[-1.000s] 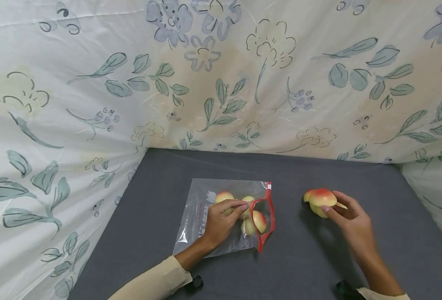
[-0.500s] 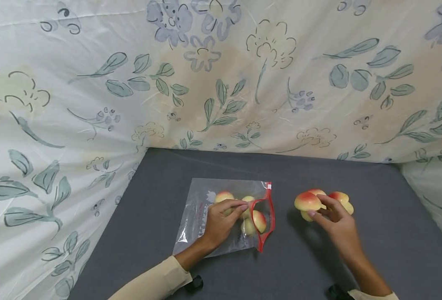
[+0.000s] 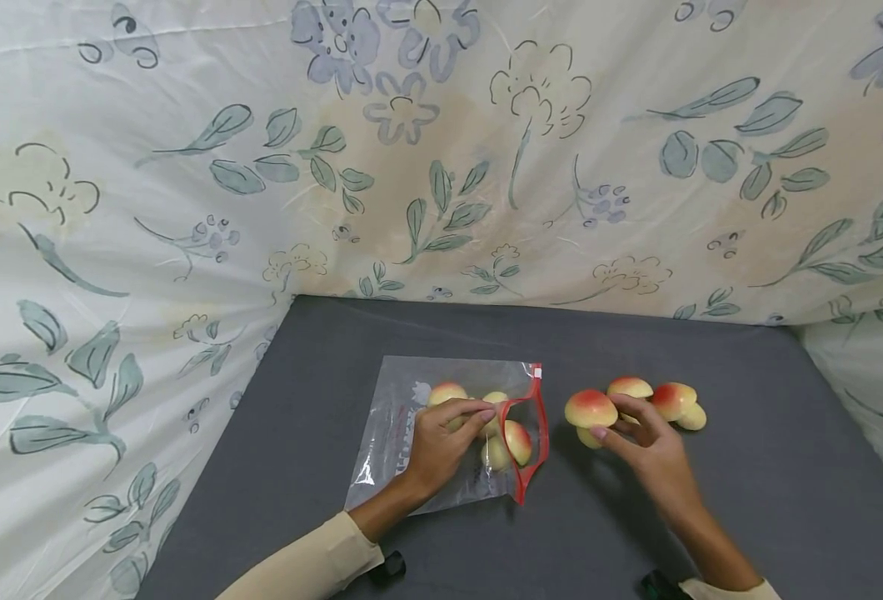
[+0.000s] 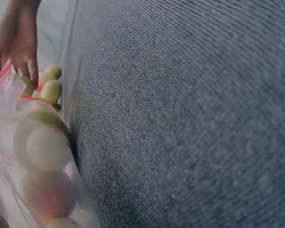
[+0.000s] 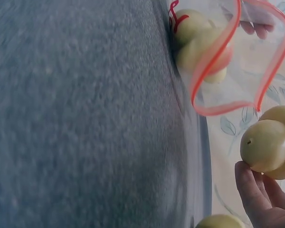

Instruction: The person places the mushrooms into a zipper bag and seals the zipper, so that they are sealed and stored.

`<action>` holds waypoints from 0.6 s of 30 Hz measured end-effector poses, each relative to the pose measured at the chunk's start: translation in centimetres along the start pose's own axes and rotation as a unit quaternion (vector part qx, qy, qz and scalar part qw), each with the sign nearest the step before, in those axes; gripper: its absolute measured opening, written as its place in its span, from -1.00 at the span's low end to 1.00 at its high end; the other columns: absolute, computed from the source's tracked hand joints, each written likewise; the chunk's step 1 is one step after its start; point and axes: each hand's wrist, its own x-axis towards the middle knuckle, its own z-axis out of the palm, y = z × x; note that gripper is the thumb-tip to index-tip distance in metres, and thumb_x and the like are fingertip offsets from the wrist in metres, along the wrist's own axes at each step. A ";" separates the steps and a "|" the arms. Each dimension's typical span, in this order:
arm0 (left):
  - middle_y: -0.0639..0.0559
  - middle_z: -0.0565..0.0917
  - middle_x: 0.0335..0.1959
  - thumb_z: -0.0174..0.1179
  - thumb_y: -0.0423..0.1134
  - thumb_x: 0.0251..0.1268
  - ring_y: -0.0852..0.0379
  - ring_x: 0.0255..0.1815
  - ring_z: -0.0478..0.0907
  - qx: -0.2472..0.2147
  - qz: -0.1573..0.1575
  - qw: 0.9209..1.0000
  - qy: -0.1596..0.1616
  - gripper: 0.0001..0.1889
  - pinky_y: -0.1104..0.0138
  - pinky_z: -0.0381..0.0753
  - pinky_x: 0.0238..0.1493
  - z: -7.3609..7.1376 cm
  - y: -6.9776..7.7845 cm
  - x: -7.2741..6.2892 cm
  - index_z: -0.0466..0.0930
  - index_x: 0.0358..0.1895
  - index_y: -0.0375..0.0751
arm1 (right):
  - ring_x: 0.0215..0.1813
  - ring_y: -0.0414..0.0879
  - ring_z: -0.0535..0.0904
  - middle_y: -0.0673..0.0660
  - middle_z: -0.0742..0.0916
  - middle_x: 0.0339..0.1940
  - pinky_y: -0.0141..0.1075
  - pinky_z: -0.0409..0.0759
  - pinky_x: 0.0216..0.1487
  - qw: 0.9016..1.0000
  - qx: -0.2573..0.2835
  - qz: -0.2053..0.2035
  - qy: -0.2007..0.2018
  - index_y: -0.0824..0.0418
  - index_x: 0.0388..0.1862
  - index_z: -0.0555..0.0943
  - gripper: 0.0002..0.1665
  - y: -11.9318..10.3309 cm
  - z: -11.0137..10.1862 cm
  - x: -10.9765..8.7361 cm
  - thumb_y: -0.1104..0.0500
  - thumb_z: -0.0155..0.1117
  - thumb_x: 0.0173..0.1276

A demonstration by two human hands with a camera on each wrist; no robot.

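My left hand [image 3: 445, 442] pinches the upper layer of a clear zip bag [image 3: 391, 417] near its red-edged mouth, which gapes to the right. Inside the bag lie several toy mushrooms [image 3: 518, 442] with red-and-yellow caps. Right of the opening, my right hand [image 3: 655, 462] holds another toy mushroom [image 3: 590, 408] by its side, thumb in front and fingers behind. In the right wrist view the pale round stem end [image 5: 263, 145] of this mushroom faces the camera, and the bag's red zip strip [image 5: 213, 59] stands up as a loop.
Behind and beside my right hand two more toy mushrooms, one upright [image 3: 629, 387] and one on its side [image 3: 674, 400], rest on the dark grey tabletop [image 3: 779, 467]. A floral curtain [image 3: 441, 183] encloses the back and sides.
My right hand has moved left toward the bag with the toy mushroom, uncovering the mushrooms behind it. My left hand and the bag have stayed in place.
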 end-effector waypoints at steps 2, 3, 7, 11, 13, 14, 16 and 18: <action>-0.14 0.85 -0.29 0.45 -0.54 0.26 -0.04 -0.28 0.80 0.001 -0.002 1.000 -0.001 -0.87 0.39 0.73 -0.22 0.1 -0.9 -0.3 0.84 -0.16 -0.34 | 0.16 -0.34 0.65 -0.16 0.60 0.29 -0.52 0.62 0.06 1.000 -0.004 0.002 -0.006 0.20 0.49 0.47 -0.35 -0.1 0.3 0.0 0.19 0.46 0.49; -0.13 0.85 -0.28 0.45 -0.53 0.26 -0.03 -0.27 0.80 0.000 -0.003 1.000 -0.002 -0.87 0.39 0.73 -0.21 0.1 -1.3 -0.4 0.84 -0.15 -0.33 | 0.17 -0.33 0.64 -0.16 0.59 0.30 -0.51 0.62 0.07 1.000 -0.004 0.002 -0.010 0.20 0.49 0.47 -0.34 -0.2 0.5 0.1 0.18 0.46 0.49; -0.10 0.85 -0.26 0.46 -0.47 0.29 0.00 -0.24 0.81 -0.004 -0.006 1.000 -0.005 -0.86 0.36 0.74 -0.20 0.1 -2.0 -0.7 0.85 -0.12 -0.28 | 0.18 -0.34 0.62 -0.13 0.58 0.32 -0.50 0.62 0.09 1.000 -0.008 0.005 -0.023 0.19 0.51 0.46 -0.33 -0.4 1.2 0.1 0.16 0.46 0.49; -0.08 0.86 -0.25 0.46 -0.44 0.32 0.02 -0.23 0.81 -0.010 -0.008 1.000 -0.004 -0.87 0.33 0.76 -0.20 0.0 -1.9 -0.7 0.85 -0.11 -0.27 | 0.17 -0.37 0.62 -0.10 0.58 0.32 -0.47 0.63 0.08 0.999 -0.014 0.011 -0.026 0.15 0.50 0.48 -0.33 -0.6 1.8 0.1 0.13 0.48 0.48; -0.07 0.86 -0.25 0.46 -0.42 0.33 0.03 -0.23 0.81 -0.010 -0.011 1.000 -0.004 -0.88 0.34 0.75 -0.19 0.0 -1.8 -0.7 0.85 -0.11 -0.26 | 0.17 -0.37 0.62 -0.10 0.59 0.31 -0.46 0.64 0.06 0.999 -0.014 0.014 -0.027 0.14 0.49 0.48 -0.33 -0.6 2.0 0.0 0.13 0.48 0.48; -0.07 0.86 -0.25 0.46 -0.42 0.33 0.04 -0.23 0.81 -0.009 -0.012 1.000 -0.003 -0.88 0.35 0.75 -0.19 0.0 -1.8 -0.7 0.85 -0.11 -0.26 | 0.17 -0.37 0.63 -0.10 0.60 0.31 -0.45 0.64 0.06 0.999 -0.011 0.014 -0.029 0.15 0.49 0.48 -0.33 -0.6 2.1 0.0 0.14 0.48 0.48; -0.07 0.86 -0.25 0.46 -0.41 0.33 0.04 -0.23 0.81 -0.006 -0.013 1.000 -0.003 -0.88 0.36 0.75 -0.18 0.0 -1.8 -0.7 0.85 -0.12 -0.25 | 0.18 -0.35 0.63 -0.09 0.61 0.31 -0.45 0.64 0.07 0.999 -0.006 0.015 -0.035 0.15 0.49 0.48 -0.33 -0.6 2.2 0.0 0.15 0.48 0.48; -0.07 0.86 -0.25 0.46 -0.42 0.32 0.04 -0.23 0.81 -0.004 -0.014 1.000 -0.003 -0.88 0.35 0.75 -0.19 0.0 -1.8 -0.7 0.85 -0.12 -0.25 | 0.18 -0.34 0.64 -0.07 0.62 0.31 -0.43 0.64 0.07 0.999 0.000 0.014 -0.043 0.16 0.50 0.47 -0.33 -0.5 2.5 0.0 0.16 0.47 0.48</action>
